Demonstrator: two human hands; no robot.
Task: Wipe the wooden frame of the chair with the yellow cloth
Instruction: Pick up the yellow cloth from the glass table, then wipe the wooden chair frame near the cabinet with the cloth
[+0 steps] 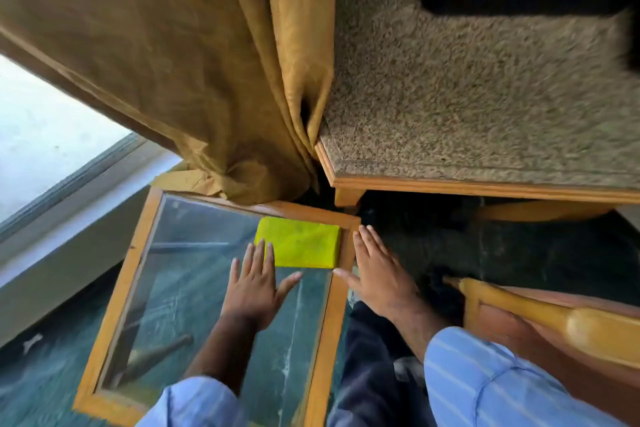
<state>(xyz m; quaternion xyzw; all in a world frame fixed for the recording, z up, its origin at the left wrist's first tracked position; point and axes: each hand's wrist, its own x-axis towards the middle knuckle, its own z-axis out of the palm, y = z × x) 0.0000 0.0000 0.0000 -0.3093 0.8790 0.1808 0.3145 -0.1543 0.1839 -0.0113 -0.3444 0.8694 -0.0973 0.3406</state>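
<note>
Neither hand grips anything: the left hand (254, 282) and right hand (377, 270) hover open-fingered beside the folded yellow cloth (298, 242) on the glass-topped wooden side table (114, 308). Pickup comes next, then the wooden chair frame (540, 314).

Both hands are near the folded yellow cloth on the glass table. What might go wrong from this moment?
1. The left hand is over the glass top; leaning on it may smear or strain it.
2. The yellow cloth lies near the table's corner; a careless grab may push it off.
3. The curtain hangs onto the table's wooden frame and may snag.
</note>
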